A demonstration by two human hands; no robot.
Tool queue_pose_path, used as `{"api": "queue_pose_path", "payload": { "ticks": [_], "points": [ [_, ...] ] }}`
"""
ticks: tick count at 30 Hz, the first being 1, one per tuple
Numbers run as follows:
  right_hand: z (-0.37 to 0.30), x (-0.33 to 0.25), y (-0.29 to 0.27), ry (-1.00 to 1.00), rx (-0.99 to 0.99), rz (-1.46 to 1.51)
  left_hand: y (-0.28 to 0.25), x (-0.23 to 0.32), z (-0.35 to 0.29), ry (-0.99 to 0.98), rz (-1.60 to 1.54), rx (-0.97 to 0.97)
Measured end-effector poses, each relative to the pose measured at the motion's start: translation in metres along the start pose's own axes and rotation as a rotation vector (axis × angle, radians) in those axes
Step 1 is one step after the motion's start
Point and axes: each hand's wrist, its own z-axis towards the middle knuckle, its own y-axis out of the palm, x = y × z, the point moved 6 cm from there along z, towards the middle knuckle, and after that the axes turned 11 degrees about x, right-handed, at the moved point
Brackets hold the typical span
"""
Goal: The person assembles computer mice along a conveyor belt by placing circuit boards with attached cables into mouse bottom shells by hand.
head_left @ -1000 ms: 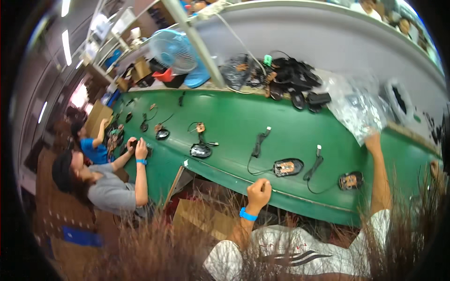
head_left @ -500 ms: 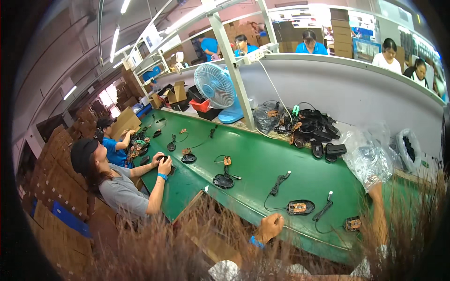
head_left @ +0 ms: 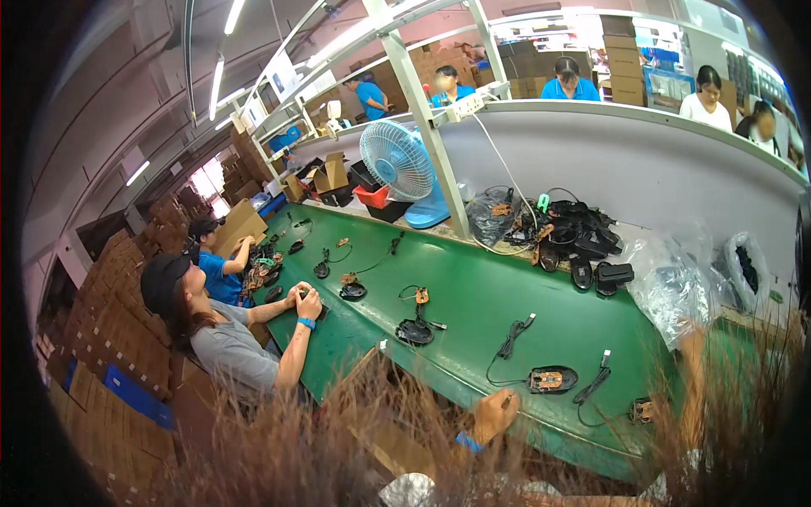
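My left hand (head_left: 495, 415), with a blue wristband, is curled closed over the near edge of the green bench. A small dark thing shows at its fingertips, too small to name. Just right of it lies an opened computer mouse (head_left: 552, 379) with an orange-brown circuit board and a coiled black cable (head_left: 512, 335). My right arm reaches forward on the right to a clear plastic bag (head_left: 667, 291). Only part of my right hand (head_left: 691, 342) shows at the bag's lower edge; its fingers are hidden. Near that arm sits another circuit board (head_left: 642, 411), with a black cable (head_left: 594, 378) beside it.
More opened mice (head_left: 415, 330) lie along the green bench (head_left: 473, 291). Black mouse parts (head_left: 583, 237) are heaped at the back, near a blue fan (head_left: 397, 160) and a metal post (head_left: 427, 127). A co-worker in grey (head_left: 228, 338) holds a dark part at the left.
The whole view has shifted slightly, so most things appear a little further right. My left fist has turned, showing a dark bit at its fingertips. My right arm still reaches to the bag.
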Motion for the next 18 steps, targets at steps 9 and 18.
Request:
{"api": "queue_pose_path", "payload": {
  "ticks": [9, 18],
  "points": [
    [0.03, 0.064, -0.119, 0.267, 0.209, 0.354, 0.004, -0.014, -0.002, 0.032, -0.011, -0.002],
    [-0.08, -0.24, -0.086, -0.026, -0.07, 0.292, 0.007, -0.012, 0.002, -0.057, 0.021, -0.102]
  ]
}}
